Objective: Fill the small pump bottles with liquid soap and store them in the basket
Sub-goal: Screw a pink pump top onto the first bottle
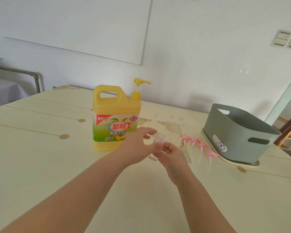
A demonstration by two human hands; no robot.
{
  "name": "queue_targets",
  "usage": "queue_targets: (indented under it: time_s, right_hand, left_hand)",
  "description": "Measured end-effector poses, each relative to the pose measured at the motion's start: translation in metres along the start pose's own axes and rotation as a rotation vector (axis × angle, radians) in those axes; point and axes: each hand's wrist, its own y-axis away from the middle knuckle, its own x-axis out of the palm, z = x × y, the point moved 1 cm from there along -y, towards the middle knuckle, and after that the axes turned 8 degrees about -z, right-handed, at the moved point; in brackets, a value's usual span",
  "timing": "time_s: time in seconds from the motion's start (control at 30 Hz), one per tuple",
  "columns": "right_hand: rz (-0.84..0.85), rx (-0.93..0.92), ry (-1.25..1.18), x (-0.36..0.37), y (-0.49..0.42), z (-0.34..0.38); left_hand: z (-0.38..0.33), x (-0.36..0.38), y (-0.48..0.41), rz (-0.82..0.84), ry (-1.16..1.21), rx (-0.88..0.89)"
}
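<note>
Early stage, by my reading: nothing filled yet. Centre of frame, right hand [170,154] curled around a small clear bottle [160,140], uncapped, held tilted above the table [40,148]; looks empty. Left hand [138,142] just beside it, fingers spread, gripping nothing. Three more clear bottles [171,122] stand open behind, apparently empty too. Four pink pumps [202,146] lie in a row to the right, unattached. Yellow soap jug [116,115] upright at centre, pump on. Grey-green basket [233,132] at right; no bottles visible inside. All filling, capping and storing remain.
</note>
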Motion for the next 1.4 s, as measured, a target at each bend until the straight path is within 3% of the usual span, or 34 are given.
queue_targets:
  time_s: [0.2,0.67,0.9,1.0,1.4]
  right_hand:
    - [-0.038,-0.004,0.097,-0.017,0.002,-0.008]
    - [-0.076,-0.028,0.378,-0.074,0.005,-0.003]
    - [-0.401,-0.092,0.339,-0.098,-0.012,0.005]
    - [-0.45,-0.131,0.38,-0.098,-0.029,0.009]
    - [-0.462,-0.26,1.004,-0.083,-0.098,0.012]
  left_hand:
    - [0.012,0.036,0.008,0.059,0.183,-0.156]
    - [0.007,0.084,0.005,0.09,0.163,-0.152]
    - [0.013,0.099,-0.001,0.092,0.011,-0.097]
    - [0.013,0.102,-0.004,0.077,-0.032,-0.076]
    - [0.019,0.107,-0.038,0.096,-0.076,-0.106]
